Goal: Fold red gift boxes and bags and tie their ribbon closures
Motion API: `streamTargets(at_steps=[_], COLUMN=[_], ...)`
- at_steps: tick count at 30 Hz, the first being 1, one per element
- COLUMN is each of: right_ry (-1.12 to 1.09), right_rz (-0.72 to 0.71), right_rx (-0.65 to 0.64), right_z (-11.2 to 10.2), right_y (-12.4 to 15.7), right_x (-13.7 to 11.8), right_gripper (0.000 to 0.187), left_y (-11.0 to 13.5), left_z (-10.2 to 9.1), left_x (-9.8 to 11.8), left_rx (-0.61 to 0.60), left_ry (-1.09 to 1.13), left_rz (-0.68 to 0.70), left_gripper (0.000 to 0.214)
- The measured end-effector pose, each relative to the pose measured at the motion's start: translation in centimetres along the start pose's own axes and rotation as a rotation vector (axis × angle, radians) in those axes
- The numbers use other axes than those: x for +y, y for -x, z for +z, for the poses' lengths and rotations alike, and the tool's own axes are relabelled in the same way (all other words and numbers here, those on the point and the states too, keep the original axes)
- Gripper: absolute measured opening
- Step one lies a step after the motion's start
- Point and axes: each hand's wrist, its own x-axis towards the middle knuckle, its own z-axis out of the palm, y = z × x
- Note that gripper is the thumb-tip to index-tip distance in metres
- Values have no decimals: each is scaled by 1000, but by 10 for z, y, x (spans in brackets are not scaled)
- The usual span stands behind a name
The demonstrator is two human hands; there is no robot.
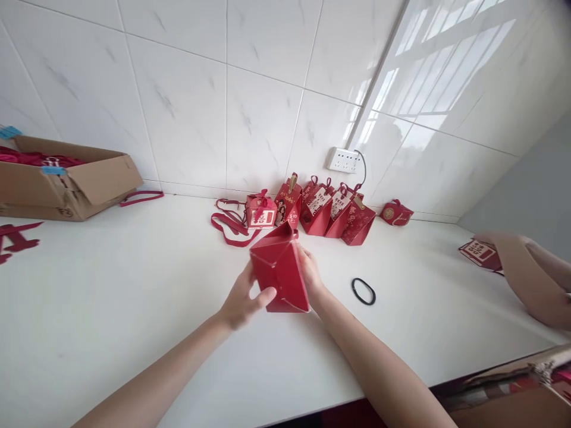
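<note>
A red folded-paper gift box [285, 276] is held up above the white table, tilted, with one plain red face and its creased edges toward me. My left hand [244, 300] grips it from the left, thumb on the near face and fingers partly hidden behind. On the other side, my right hand [310, 273] closes round the box's right edge; its fingertips are out of sight behind the paper. Just beyond stand a small red box with a bow [262, 209] and a loose dark-red ribbon [234, 230].
Several red gift boxes [332, 208] line the wall, beside a smaller one [396, 213]. A black ring-shaped band [363, 291] lies at right. A cardboard box [96, 184] stands at left. Another person's arm [526, 273] reaches in near a red box [479, 254]. A power strip [345, 160] is on the wall.
</note>
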Motion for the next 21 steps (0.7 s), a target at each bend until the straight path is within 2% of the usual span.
streamTargets(at_steps=[3,5,7,10,14,17,21], right_ry=[-50,-21,40,104,-36,-147,-45], right_rz=[-62,-155,-226,-298,-336,-298,-342], right_rx=[75,169,230,233,123,-32,-255], right_z=[-9,-14,-17,-17,-17,-18,-18], right_y=[-10,-14,-13,-6,0,-3,-4], right_x=[-5,-9,-15,-23,-27,-25,-22], right_gripper=[35,32,29,26,29,30,25], left_y=[-7,-11,-14,-17,-18,-20,-21], left_z=[-4,-4,-4,-3,-4,-5,-5], left_x=[-4,-5,-5,-3,1,6,10], left_rx=[148,234,292,329,356,362,426], left_ry=[34,44,17,6,127,224,283], left_rz=[-10,-83,-190,-270,-298,-289,-270], left_gripper=[78,86,83,65,54,52,51])
